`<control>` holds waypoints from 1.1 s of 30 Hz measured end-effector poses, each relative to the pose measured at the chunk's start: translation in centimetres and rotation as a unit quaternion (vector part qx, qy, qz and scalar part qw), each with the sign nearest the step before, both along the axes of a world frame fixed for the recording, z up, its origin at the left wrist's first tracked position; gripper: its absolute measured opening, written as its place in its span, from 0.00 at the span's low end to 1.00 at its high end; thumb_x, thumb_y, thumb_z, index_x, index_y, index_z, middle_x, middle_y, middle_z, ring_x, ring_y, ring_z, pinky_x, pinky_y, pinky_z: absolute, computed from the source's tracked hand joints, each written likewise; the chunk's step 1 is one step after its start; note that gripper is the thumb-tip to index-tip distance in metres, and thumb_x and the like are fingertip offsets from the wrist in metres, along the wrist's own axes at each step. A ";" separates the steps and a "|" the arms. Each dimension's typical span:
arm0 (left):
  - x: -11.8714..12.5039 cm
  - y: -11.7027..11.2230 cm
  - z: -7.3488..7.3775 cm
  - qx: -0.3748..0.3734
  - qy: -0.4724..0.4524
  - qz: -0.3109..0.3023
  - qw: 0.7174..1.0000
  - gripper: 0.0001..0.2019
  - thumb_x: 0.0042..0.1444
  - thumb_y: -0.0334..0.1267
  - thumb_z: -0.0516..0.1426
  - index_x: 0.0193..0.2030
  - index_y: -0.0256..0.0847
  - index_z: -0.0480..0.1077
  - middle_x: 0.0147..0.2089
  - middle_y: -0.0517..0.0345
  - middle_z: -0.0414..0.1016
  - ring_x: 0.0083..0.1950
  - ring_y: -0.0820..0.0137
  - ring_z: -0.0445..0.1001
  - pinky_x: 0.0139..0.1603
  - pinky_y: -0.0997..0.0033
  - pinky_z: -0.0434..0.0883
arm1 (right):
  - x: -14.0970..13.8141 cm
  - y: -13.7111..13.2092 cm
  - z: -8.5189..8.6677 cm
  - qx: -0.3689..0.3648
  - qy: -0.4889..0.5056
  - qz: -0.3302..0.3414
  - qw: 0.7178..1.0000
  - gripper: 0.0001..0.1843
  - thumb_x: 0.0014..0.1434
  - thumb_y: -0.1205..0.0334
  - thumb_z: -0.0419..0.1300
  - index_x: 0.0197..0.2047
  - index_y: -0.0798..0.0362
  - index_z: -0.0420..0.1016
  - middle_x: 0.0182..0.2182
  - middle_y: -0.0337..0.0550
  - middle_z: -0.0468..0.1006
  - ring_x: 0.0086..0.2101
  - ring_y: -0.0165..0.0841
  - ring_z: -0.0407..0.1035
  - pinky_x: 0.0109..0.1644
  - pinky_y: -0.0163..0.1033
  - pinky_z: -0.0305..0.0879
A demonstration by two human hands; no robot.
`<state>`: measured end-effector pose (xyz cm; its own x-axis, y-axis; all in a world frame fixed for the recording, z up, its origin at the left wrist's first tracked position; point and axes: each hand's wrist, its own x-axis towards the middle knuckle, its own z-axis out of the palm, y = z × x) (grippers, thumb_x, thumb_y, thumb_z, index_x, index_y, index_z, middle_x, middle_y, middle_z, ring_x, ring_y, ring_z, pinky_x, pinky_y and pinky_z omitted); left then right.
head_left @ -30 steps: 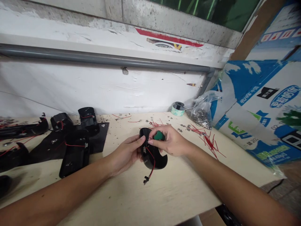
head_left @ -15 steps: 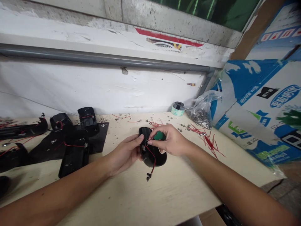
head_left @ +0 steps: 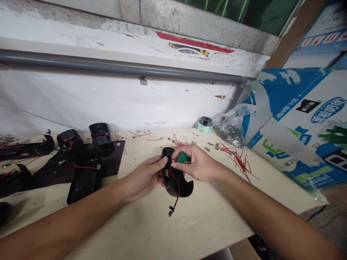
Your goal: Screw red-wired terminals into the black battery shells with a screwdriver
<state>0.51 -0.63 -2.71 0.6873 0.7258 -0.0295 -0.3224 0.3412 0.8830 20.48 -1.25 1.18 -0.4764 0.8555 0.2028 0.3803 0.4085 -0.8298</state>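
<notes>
Plastic housing (head_left: 176, 186) gripped by my left hand (head_left: 143, 179), fingers curled round it; my right hand (head_left: 199, 163) pinches a green part (head_left: 183, 156) beside its red wire (head_left: 176, 202).

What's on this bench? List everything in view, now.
black housing: one, black, centre, held up
red wire: one, red, hanging from the housing
green piece: one, green, centre
other housings: about six, black, bench's left
black sheet: one, black, under housings
wire cuttings: many, red, bench's right
spool: one, pale green, back edge
plastic bag: one, clear, back right, metal parts inside
carton: one, blue-white, right
pipe: one, grey, along wall
left hand: holding housing
right hand: pinching green piece
</notes>
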 end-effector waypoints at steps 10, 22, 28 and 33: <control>0.2 0.0 -0.1 -0.023 -0.004 0.029 0.999 0.11 0.61 0.44 0.62 0.44 0.40 0.75 0.40 0.54 0.75 0.41 0.69 0.70 0.44 0.69 0.66 | -0.1 -0.4 0.3 0.024 -0.052 -0.024 0.998 0.04 0.59 0.64 0.62 0.37 0.55 0.74 0.25 0.35 0.67 0.22 0.25 0.55 0.23 0.31 0.50; 0.4 -0.1 -0.1 -0.015 -0.016 0.023 0.999 0.10 0.63 0.41 0.60 0.47 0.39 0.77 0.43 0.51 0.78 0.43 0.69 0.73 0.52 0.66 0.68 | -0.2 -0.9 0.6 0.090 -0.119 -0.012 0.989 0.02 0.58 0.68 0.60 0.37 0.54 0.73 0.23 0.34 0.68 0.22 0.26 0.58 0.24 0.31 0.52; 0.1 0.0 -0.1 -0.019 -0.005 0.016 1.000 0.12 0.63 0.43 0.59 0.48 0.39 0.76 0.43 0.51 0.77 0.42 0.69 0.72 0.48 0.67 0.68 | -0.1 -1.0 0.7 0.058 -0.107 -0.018 0.992 0.01 0.60 0.66 0.59 0.36 0.54 0.72 0.22 0.33 0.65 0.22 0.25 0.57 0.22 0.30 0.51; 0.0 0.1 -0.1 -0.013 -0.008 0.006 1.000 0.11 0.62 0.41 0.60 0.48 0.39 0.75 0.44 0.52 0.76 0.44 0.69 0.71 0.50 0.67 0.66 | 0.5 -0.7 0.7 0.059 -0.111 -0.001 0.992 0.02 0.60 0.66 0.60 0.38 0.54 0.73 0.23 0.33 0.66 0.23 0.26 0.58 0.23 0.31 0.52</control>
